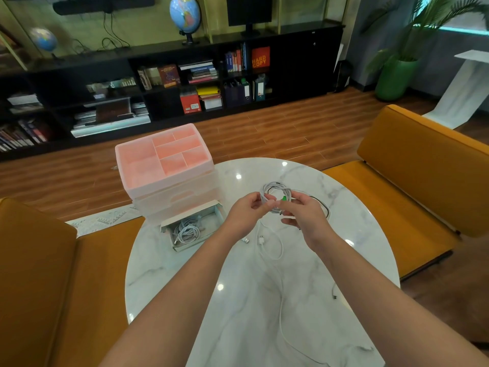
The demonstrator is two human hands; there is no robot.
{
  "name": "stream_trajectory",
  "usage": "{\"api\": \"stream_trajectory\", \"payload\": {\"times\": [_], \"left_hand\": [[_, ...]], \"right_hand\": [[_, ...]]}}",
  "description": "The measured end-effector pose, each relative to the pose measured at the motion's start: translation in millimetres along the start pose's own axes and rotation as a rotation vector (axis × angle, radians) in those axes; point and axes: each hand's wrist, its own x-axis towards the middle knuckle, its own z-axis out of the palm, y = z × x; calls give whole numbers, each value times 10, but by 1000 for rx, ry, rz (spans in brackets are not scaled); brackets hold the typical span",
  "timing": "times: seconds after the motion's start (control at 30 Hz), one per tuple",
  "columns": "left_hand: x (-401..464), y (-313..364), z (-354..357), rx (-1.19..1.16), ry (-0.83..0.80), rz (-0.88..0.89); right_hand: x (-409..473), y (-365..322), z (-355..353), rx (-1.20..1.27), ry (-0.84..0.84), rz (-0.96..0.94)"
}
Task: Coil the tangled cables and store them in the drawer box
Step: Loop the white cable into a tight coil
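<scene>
Both hands hold a coiled white cable (275, 188) with a green tip above the round marble table (304, 274). My left hand (247, 210) pinches the coil's left side. My right hand (304, 214) grips its right side by the green tip. A loose white cable (272, 247) trails from the coil down the table toward me. A thin black cable (324, 206) lies behind my right hand. The translucent drawer box (169, 178) stands at the table's left edge, its bottom drawer (194, 227) pulled out with a coiled white cable inside.
The box's top is a pink tray with several compartments (161, 152). A small connector (334, 294) lies near the table's right edge. Orange sofas (412, 165) flank the table left and right. A black bookshelf (185, 83) lines the far wall.
</scene>
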Motion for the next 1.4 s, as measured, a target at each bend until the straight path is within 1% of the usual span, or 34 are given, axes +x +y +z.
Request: {"api": "stream_trajectory", "payload": {"times": [0.07,0.2,0.33,0.43,0.57,0.73,0.8,0.97,1.03,1.13,1.2,1.27,1.33,1.4], "left_hand": [[12,-35,21,1,47,-18],[4,-88,37,67,142,-10],[9,-106,27,98,99,-80],[14,-121,11,108,69,-138],[11,-129,-17,138,90,-172],[33,-140,-41,329,159,-150],[20,-132,-46,354,168,-144],[12,-145,-30,247,118,-80],[9,-131,-54,201,71,-66],[-34,-55,-98,151,-41,-40],[-45,-60,-106,140,-73,-19],[-45,-83,-100,121,-36,3],[-41,-111,-74,78,49,7],[-30,-118,-49,43,146,-28]], "right_hand": [[0,8,13,20,-31,-11],[-14,68,30,-5,-8,-36],[-31,109,32,44,-47,-41],[-28,129,44,-8,-28,-65],[-16,109,37,-95,14,-87],[-9,65,9,-161,15,-103],[-6,62,19,-173,23,-104],[-1,67,35,-196,42,-109],[1,62,33,-208,49,-120],[10,46,17,-219,62,-116],[13,28,9,-223,53,-117],[11,0,14,-228,47,-128],[9,-32,32,-232,47,-136],[1,-42,54,-232,48,-140]]}}
